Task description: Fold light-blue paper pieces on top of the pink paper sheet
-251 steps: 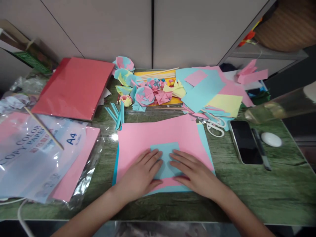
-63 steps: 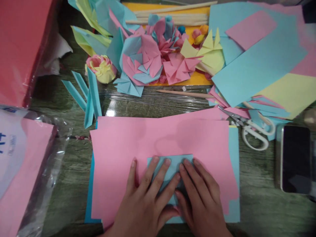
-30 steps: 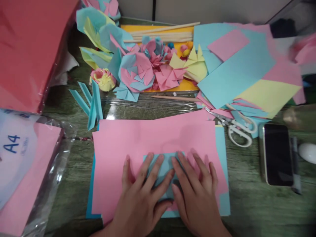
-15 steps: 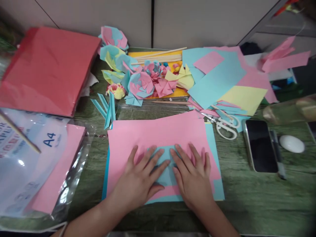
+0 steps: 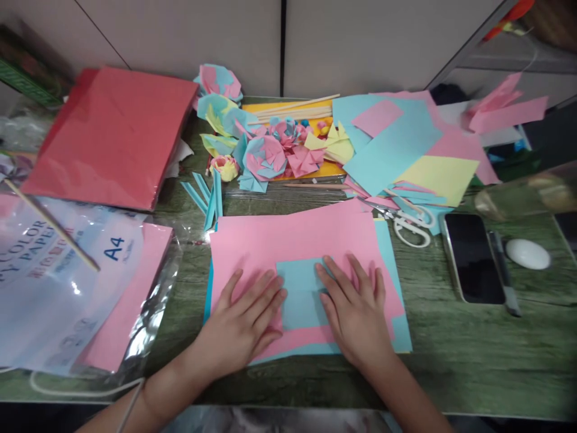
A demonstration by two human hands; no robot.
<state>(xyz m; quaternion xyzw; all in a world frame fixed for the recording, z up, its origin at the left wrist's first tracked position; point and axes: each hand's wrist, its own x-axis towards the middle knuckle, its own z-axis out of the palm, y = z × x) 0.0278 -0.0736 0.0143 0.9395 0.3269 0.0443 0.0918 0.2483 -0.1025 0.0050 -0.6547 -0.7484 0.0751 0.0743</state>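
Note:
A small blue paper [image 5: 300,294] with a faint crease across it lies flat on a large pink sheet [image 5: 288,237]. More blue sheets [image 5: 400,288] stick out beneath the pink one. My left hand [image 5: 243,325] rests palm down on the pink sheet, fingers spread, the fingertips at the left edge of the small blue paper. My right hand [image 5: 360,319] lies with its fingers apart over the right part of that paper, covering its right edge. Neither hand grips anything.
Behind are paper flowers [image 5: 265,156], wooden sticks [image 5: 297,113], loose coloured sheets [image 5: 392,144] and white-handled scissors [image 5: 412,231]. A phone [image 5: 473,258], a pen [image 5: 505,273] and a white oval object [image 5: 527,254] lie right. Left are a red pack [image 5: 117,138] and an A4 paper bag [image 5: 67,288].
My left hand has slid left off most of the small blue paper, uncovering its left part. My right hand stays nearly in place. The whole view has shifted slightly.

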